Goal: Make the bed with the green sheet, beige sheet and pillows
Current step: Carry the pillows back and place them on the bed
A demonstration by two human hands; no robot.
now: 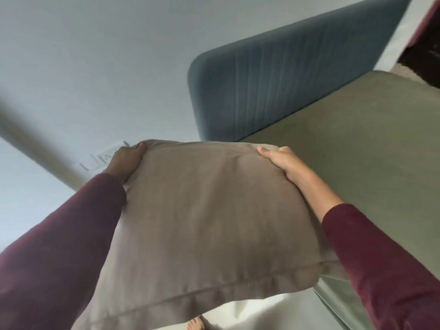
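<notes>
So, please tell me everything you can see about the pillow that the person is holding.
The pillow is beige-brown, in a soft woven cloth case with a stitched flat border along its near edge. It looks plump and lightly creased. It is held in the air, tilted, beside the bed with the green sheet. The left hand and right hand grip its two far corners, fingers curled round the cloth. Nothing else visibly touches it.

Taupe pillow point(209, 210); green sheet point(357, 151); ribbed blue-grey headboard point(285, 75); maroon sleeves point(59, 246).

pillow point(202, 210) left of bed point(357, 151), headboard point(285, 79) behind
</notes>
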